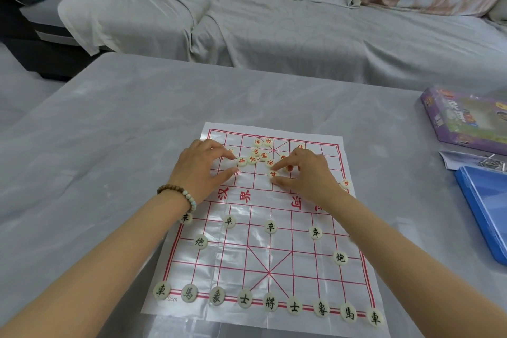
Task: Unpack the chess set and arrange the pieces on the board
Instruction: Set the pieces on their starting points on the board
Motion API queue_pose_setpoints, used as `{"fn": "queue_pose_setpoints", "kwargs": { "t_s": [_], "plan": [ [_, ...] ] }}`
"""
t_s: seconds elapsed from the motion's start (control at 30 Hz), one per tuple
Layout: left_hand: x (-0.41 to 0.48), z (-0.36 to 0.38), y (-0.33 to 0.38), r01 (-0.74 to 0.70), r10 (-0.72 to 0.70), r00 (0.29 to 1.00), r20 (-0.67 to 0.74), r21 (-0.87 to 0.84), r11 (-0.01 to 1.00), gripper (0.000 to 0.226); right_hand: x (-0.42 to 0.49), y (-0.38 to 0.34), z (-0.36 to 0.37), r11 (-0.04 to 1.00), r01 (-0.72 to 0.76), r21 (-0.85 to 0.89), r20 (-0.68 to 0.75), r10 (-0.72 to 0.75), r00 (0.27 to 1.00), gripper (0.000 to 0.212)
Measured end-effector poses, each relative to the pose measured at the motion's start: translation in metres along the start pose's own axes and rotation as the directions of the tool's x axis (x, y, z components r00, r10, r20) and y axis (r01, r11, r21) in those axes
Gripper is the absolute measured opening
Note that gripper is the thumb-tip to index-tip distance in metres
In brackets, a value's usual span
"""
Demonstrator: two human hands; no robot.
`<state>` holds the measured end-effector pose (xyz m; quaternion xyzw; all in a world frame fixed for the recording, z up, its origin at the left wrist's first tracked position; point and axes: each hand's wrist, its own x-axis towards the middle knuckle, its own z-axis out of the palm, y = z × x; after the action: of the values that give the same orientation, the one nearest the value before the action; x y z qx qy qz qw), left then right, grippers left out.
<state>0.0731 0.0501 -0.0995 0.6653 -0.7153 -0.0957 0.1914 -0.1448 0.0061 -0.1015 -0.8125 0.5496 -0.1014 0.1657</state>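
Observation:
A white plastic board sheet with a red grid lies on the table. Black-lettered pieces stand in order on its near half, with a full back row. Several red-lettered pieces lie bunched on the far half. My right hand pinches one red piece between index finger and thumb, low on the sheet. My left hand hovers over the far left of the grid. Its index and thumb tips lie at the edge of another red piece, which rests flat. One red piece sits at the right edge.
A purple game box and a blue plastic case lie on the grey table at the right, with a small leaflet between them. A covered sofa runs behind the table.

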Motion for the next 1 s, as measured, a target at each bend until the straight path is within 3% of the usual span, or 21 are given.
{"fn": "queue_pose_setpoints", "kwargs": {
  "t_s": [0.27, 0.5, 0.8, 1.0],
  "plan": [
    [0.004, -0.001, -0.009, 0.068, -0.068, 0.998, -0.017, -0.022, 0.997, 0.036, -0.006, -0.002, -0.001, 1.000, -0.003, 0.030, -0.008, 0.003, 1.000, 0.036],
    [0.014, 0.003, -0.012, 0.068, -0.067, 0.990, 0.126, -0.004, 0.998, 0.049, -0.006, -0.004, -0.008, 0.982, 0.032, 0.187, -0.111, -0.011, 0.994, 0.025],
    [0.027, -0.005, -0.019, 0.095, -0.085, 0.986, 0.143, -0.059, 0.994, 0.021, -0.001, -0.014, -0.002, 0.970, 0.063, 0.236, -0.150, -0.028, 0.988, 0.023],
    [0.009, -0.007, -0.015, 0.117, -0.076, 0.974, 0.214, -0.183, 0.976, 0.028, -0.003, -0.015, -0.001, 0.965, 0.059, 0.255, -0.161, -0.018, 0.987, 0.022]
  ]
}}
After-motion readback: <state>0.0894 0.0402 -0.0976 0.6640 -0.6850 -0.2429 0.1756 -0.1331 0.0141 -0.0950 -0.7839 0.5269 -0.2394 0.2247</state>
